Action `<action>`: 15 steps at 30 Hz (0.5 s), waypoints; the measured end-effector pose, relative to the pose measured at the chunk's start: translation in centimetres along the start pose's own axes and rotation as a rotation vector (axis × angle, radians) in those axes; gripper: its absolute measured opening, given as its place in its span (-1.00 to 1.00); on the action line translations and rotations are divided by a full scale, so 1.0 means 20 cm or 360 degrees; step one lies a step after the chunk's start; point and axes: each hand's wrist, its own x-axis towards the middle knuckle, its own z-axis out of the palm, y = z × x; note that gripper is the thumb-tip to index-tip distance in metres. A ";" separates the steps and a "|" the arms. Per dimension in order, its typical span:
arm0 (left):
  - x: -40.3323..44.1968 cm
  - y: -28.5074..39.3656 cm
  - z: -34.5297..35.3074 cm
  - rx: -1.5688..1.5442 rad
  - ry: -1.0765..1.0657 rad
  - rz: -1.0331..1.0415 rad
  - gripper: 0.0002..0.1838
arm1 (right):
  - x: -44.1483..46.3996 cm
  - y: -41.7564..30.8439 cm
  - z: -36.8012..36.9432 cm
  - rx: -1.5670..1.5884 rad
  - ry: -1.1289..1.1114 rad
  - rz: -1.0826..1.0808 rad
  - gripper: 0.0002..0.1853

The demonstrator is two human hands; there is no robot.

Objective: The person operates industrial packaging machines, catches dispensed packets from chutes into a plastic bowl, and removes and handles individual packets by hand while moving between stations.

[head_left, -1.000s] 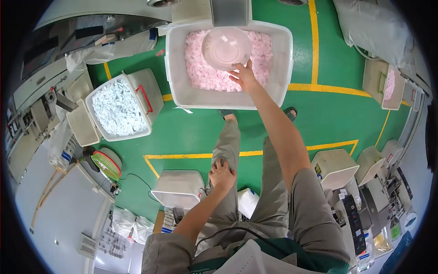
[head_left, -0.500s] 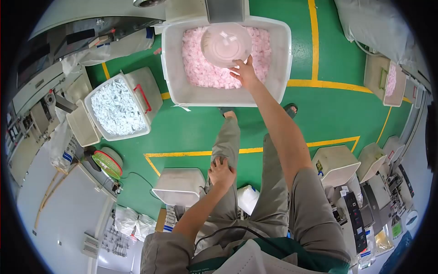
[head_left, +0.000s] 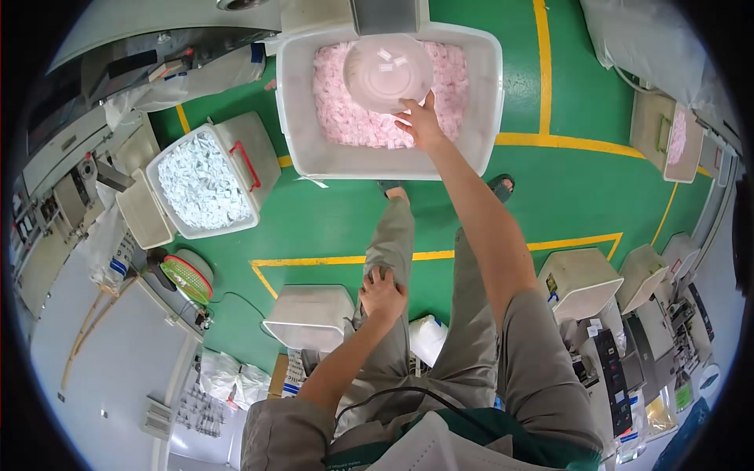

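My right hand [head_left: 421, 124] grips the near rim of a round translucent plastic bowl [head_left: 369, 90], fingers on one side of the edge. A few small pale packets [head_left: 390, 56] lie in the bowl. It is held under a grey chute [head_left: 386, 16], above a large white bin [head_left: 397, 166] filled with small pink packets [head_left: 334, 118]. My left hand [head_left: 382, 297] lies on my left knee with its fingers spread over the trouser cloth, and it holds nothing.
An open bin [head_left: 265, 184] with a red handle holds pale blue-white packets at the left. Green and red baskets [head_left: 187, 279] stand below it. Other bins [head_left: 310, 314] [head_left: 580, 282] flank my legs. Another bin [head_left: 656, 133] with pink packets is at the far right, near machines.
The pale packets in the bowl lie differently, and more of them show now. My right hand and the bowl have barely shifted; my left hand stays on the knee.
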 end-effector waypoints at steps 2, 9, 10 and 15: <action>0.00 0.01 -0.01 0.0016 -0.0019 -0.0004 -0.53 | 0.00 0.00 -0.01 0.0019 0.0006 -0.0002 -0.18; 0.00 0.01 0.00 0.0031 -0.0036 -0.0006 -0.54 | -0.01 -0.01 -0.02 0.0068 0.0029 -0.0009 -0.14; 0.00 0.01 0.00 0.0042 -0.0038 -0.0004 -0.54 | -0.01 0.00 -0.02 0.0075 0.0028 -0.0010 -0.14; 0.00 0.01 0.00 0.0079 -0.0030 0.0006 -0.53 | 0.00 0.02 -0.04 0.0105 -0.0008 -0.0016 -0.12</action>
